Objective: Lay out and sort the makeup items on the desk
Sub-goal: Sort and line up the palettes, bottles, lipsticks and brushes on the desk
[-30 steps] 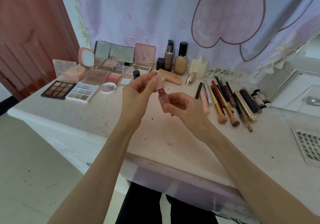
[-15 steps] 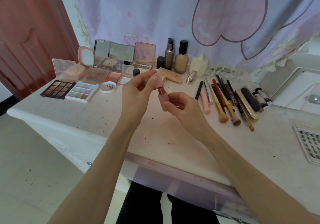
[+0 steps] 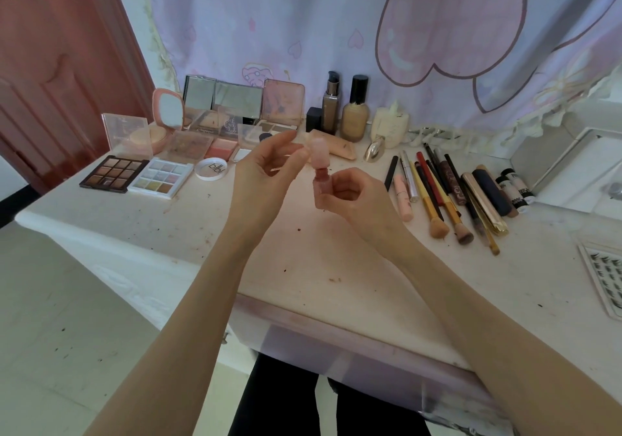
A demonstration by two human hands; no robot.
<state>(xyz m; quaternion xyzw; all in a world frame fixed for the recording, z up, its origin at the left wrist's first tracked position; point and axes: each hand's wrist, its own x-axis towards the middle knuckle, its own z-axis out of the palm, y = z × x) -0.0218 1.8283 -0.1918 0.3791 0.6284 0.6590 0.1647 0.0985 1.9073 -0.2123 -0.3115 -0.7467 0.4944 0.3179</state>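
Two hands, left hand (image 3: 269, 169) pinching cap (image 3: 319, 152), right hand (image 3: 350, 196) gripping bottle (image 3: 321, 189)

The desk (image 3: 303, 267) lies bare in front of the round white jar (image 3: 212, 168), open for a hand to pass. Left of the jar, palettes (image 3: 134, 176) crowd the surface; behind it stand mirrors (image 3: 222, 98) and bottles (image 3: 353, 112). Far right of it, brushes (image 3: 447, 196) lie packed side by side.

White desk (image 3: 303, 267) carries palettes (image 3: 114, 173), foundation bottles (image 3: 354, 112), brushes (image 3: 437, 200).
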